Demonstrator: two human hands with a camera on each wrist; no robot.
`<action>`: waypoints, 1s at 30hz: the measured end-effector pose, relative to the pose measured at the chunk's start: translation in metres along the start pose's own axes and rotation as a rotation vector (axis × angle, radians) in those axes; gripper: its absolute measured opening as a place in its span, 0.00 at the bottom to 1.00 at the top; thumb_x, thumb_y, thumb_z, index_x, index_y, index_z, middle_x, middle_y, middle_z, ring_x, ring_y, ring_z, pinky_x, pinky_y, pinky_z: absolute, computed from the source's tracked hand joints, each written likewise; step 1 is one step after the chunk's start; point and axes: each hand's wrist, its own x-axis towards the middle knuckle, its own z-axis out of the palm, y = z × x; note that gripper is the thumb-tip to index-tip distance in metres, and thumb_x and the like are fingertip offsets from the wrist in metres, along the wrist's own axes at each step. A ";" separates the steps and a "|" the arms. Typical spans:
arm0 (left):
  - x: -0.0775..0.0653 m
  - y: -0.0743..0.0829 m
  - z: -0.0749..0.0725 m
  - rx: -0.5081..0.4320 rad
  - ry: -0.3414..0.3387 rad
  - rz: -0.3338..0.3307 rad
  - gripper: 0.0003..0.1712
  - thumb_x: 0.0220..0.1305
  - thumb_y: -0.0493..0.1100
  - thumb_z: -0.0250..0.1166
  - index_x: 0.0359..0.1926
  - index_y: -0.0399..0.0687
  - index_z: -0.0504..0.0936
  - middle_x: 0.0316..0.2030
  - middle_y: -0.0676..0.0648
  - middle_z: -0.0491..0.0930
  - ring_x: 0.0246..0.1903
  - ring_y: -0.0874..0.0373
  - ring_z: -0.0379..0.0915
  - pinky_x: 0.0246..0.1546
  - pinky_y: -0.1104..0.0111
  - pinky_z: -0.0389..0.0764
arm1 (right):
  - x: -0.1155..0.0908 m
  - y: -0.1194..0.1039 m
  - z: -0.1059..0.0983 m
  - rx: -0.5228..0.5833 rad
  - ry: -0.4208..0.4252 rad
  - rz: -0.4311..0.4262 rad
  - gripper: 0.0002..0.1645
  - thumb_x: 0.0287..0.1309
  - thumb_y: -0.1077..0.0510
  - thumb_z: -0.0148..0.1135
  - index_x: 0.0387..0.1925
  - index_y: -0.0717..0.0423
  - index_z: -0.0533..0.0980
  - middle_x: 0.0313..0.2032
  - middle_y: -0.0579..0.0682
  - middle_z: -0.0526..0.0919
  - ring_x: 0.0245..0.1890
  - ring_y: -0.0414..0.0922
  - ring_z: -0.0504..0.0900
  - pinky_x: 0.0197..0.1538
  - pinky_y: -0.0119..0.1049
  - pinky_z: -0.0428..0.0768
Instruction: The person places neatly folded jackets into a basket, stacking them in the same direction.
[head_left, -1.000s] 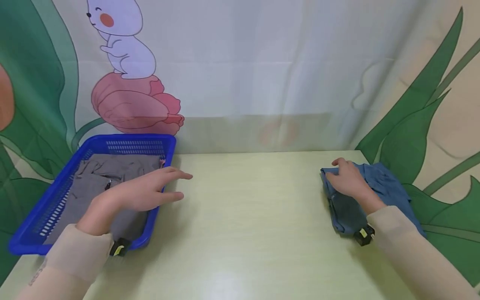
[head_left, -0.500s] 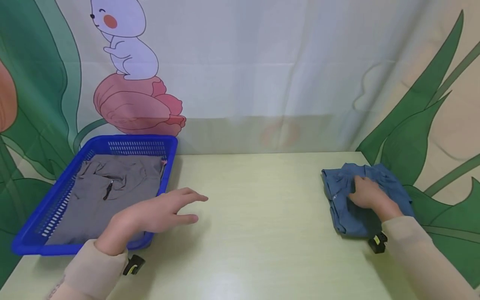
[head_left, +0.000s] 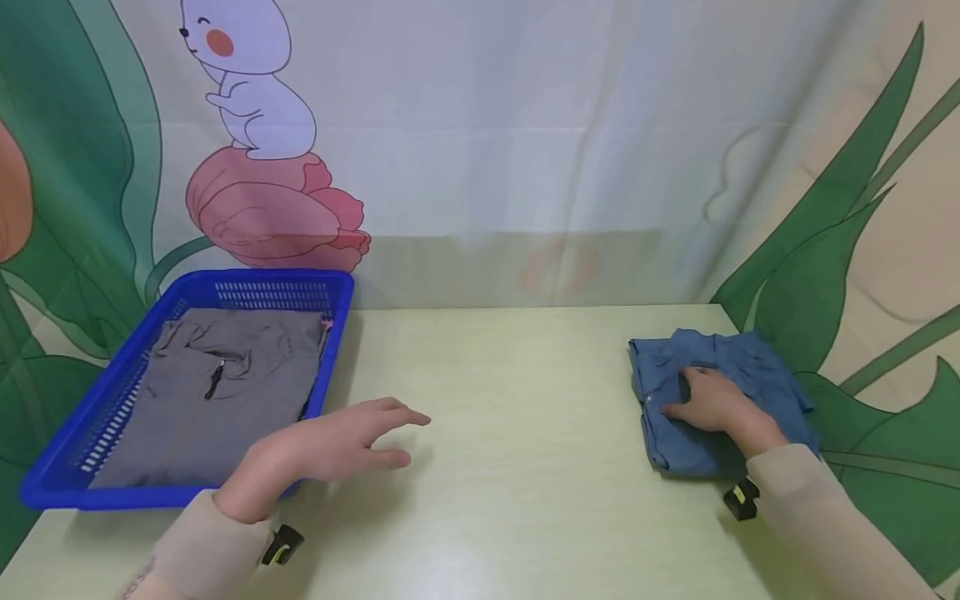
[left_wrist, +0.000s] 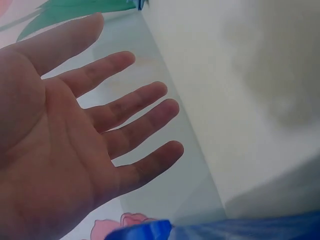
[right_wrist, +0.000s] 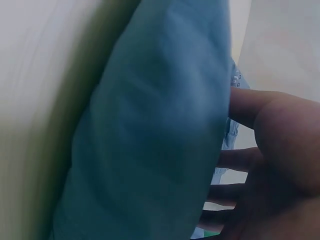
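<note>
On the right of the table (head_left: 495, 400) lies a folded blue garment (head_left: 678, 446), stacked in several layers. My right hand (head_left: 716, 404) rests on top of it, thumb and fingers spread over the cloth. In the right wrist view the garment's near side (right_wrist: 150, 125) fills the middle, and its bulk hides the fingertips. My left hand (head_left: 330, 446) hovers over the table by the front right corner of the blue basket (head_left: 67, 458). Its fingers are spread and hold nothing; the left wrist view shows the bare palm (left_wrist: 55, 150).
A folded grey garment (head_left: 202, 442) with a dark zip pull (head_left: 215, 380) fills the basket at the left. A printed curtain (head_left: 480, 150) hangs along the table's back edge, with more printed cloth (head_left: 885, 392) at the right side.
My left hand has moved right and nearer, away from over the basket. My right hand, more curled half a second ago, has spread on the blue garment, which has shifted slightly left.
</note>
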 end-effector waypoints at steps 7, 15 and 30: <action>0.009 -0.003 0.023 -0.045 -0.048 0.014 0.30 0.77 0.54 0.59 0.72 0.44 0.72 0.66 0.43 0.71 0.64 0.44 0.69 0.63 0.49 0.71 | 0.002 -0.022 0.014 -0.025 0.036 -0.086 0.47 0.67 0.45 0.66 0.70 0.77 0.62 0.67 0.81 0.61 0.66 0.78 0.61 0.64 0.71 0.64; 0.017 -0.006 0.040 -0.026 -0.045 -0.039 0.27 0.75 0.49 0.62 0.69 0.42 0.74 0.62 0.42 0.73 0.61 0.44 0.71 0.62 0.48 0.71 | 0.002 -0.055 0.020 -0.010 0.076 -0.177 0.39 0.70 0.46 0.63 0.67 0.72 0.69 0.67 0.78 0.64 0.65 0.78 0.64 0.63 0.70 0.66; 0.025 -0.006 0.043 -0.024 -0.012 -0.093 0.26 0.74 0.46 0.62 0.67 0.38 0.75 0.59 0.39 0.75 0.57 0.44 0.73 0.59 0.48 0.73 | 0.003 -0.104 0.030 0.071 0.046 -0.333 0.25 0.66 0.67 0.53 0.64 0.68 0.74 0.69 0.74 0.65 0.69 0.74 0.61 0.68 0.67 0.62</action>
